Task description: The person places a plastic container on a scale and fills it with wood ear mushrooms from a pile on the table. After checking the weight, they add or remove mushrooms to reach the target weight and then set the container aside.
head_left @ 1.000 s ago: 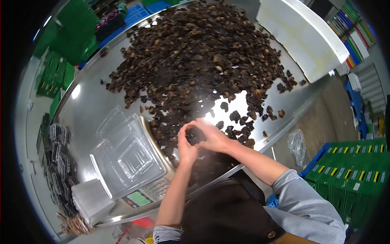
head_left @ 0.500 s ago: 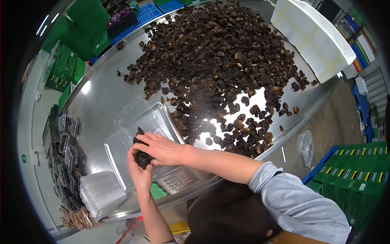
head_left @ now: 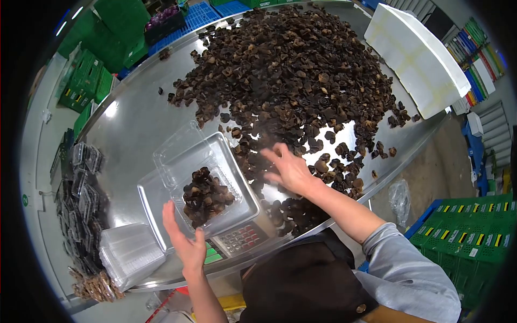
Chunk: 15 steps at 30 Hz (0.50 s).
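Note:
A clear plastic clamshell container (head_left: 177, 153) stands with its lid up on the metal pan of a weighing scale (head_left: 242, 185). Inside its base lies a heap of dark brown wood ear mushrooms (head_left: 207, 199). My left hand (head_left: 187, 241) is beside the container's near left side, fingers and thumb apart, holding nothing. Over the near edge of the big mushroom pile (head_left: 291, 70) is my right hand (head_left: 292, 172), its fingers spread and slightly blurred, with nothing visible in it.
Nested clear containers (head_left: 129, 250) stand left of the scale, near filled, closed packs (head_left: 86, 199). A white foam box (head_left: 414, 59) rests at the table's right. Green crates (head_left: 468, 237) stand at the lower right, others (head_left: 81, 81) at the upper left.
Both hands have come away from the mushrooms they were pressing together above the container; these now lie in it. My right hand has moved right to the pile, and my left has opened.

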Each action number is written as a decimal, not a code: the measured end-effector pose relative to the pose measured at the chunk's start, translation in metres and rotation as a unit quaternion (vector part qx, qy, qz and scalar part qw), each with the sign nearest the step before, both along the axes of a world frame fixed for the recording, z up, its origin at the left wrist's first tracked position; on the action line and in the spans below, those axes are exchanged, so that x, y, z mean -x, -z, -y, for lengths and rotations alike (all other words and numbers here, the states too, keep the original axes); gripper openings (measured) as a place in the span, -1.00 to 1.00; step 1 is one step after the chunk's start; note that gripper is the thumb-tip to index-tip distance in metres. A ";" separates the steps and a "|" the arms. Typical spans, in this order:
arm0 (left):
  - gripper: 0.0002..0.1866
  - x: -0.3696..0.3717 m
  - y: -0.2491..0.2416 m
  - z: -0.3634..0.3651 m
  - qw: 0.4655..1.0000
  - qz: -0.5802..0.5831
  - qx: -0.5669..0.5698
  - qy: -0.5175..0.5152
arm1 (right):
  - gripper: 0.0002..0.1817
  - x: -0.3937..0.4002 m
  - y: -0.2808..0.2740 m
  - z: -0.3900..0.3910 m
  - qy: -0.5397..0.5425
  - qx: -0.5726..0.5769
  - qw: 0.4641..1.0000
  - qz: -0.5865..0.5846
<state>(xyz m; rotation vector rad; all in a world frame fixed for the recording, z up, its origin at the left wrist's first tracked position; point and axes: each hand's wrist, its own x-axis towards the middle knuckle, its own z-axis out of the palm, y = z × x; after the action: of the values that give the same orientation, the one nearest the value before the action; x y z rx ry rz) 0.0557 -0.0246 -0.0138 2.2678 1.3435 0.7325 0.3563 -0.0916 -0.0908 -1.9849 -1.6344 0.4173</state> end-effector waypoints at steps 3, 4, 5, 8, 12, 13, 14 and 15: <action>-0.23 0.004 0.004 -0.002 0.995 0.086 -0.009 -0.051 | -0.58 -0.005 0.056 0.017 -0.044 0.079 0.995 0.031; -0.28 0.005 0.001 -0.005 0.993 0.105 -0.017 -0.054 | -0.62 -0.011 0.062 0.016 -0.051 0.092 0.994 0.000; -0.33 0.010 -0.002 -0.005 0.990 0.121 -0.026 -0.063 | -0.67 -0.018 0.066 0.019 -0.040 0.061 0.997 -0.023; -0.42 0.031 -0.006 -0.012 0.984 0.154 -0.025 -0.091 | -0.76 -0.025 0.051 0.027 -0.016 -0.050 0.993 -0.108; -0.46 0.052 -0.006 -0.018 0.959 0.250 0.003 -0.134 | -0.75 -0.036 0.025 0.031 0.075 -0.003 0.979 -0.191; -0.44 0.053 -0.005 -0.019 0.960 0.250 0.005 -0.129 | -0.77 -0.037 0.018 0.027 0.097 0.018 0.967 -0.235; -0.44 0.050 -0.007 -0.020 0.959 0.251 0.005 -0.131 | -0.79 -0.032 -0.001 0.022 0.108 0.012 0.954 -0.280; -0.39 0.044 -0.010 -0.020 0.977 0.193 0.016 -0.085 | -0.79 -0.027 -0.017 0.015 0.101 -0.001 0.950 -0.295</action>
<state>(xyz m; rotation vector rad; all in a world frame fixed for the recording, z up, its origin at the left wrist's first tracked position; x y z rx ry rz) 0.0115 -0.0044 -0.0040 1.8730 1.3524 1.1332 0.3831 -0.1064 -0.0738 -1.7669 -1.0460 0.8307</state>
